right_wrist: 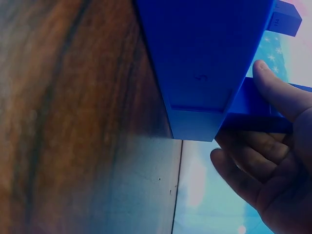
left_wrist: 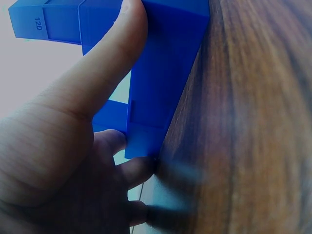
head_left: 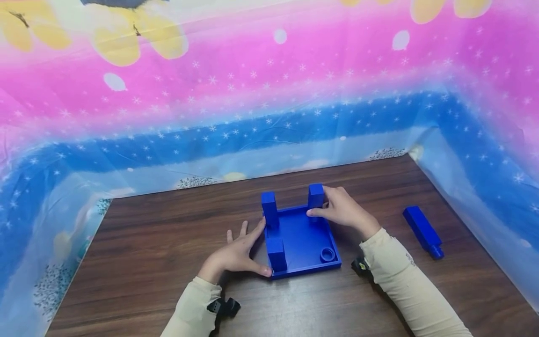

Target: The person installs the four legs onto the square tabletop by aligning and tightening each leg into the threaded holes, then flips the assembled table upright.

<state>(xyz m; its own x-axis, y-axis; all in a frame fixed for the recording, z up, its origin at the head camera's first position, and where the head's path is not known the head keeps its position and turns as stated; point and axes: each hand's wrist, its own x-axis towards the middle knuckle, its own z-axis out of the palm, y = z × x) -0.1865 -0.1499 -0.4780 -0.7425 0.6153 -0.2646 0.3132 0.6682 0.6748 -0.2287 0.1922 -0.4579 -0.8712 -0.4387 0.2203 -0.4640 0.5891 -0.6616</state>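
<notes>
A blue square tray-like base (head_left: pixel 296 238) lies on the table with three blue posts upright at its corners: back left (head_left: pixel 270 210), front left (head_left: pixel 276 254) and back right (head_left: pixel 316 196). An empty round socket (head_left: pixel 327 254) shows at the front right corner. My left hand (head_left: pixel 237 252) spans the base's left side, thumb at the front corner, fingers spread; the left wrist view shows its thumb (left_wrist: pixel 117 46) on the blue side. My right hand (head_left: pixel 343 209) pinches the back right post between thumb and fingers; in the right wrist view the thumb (right_wrist: pixel 278 92) lies against that post.
A loose blue post (head_left: pixel 423 231) with a round peg at one end lies on the wooden table (head_left: pixel 168 238) to the right. Patterned cloth (head_left: pixel 252 93) hangs behind the table and along both sides.
</notes>
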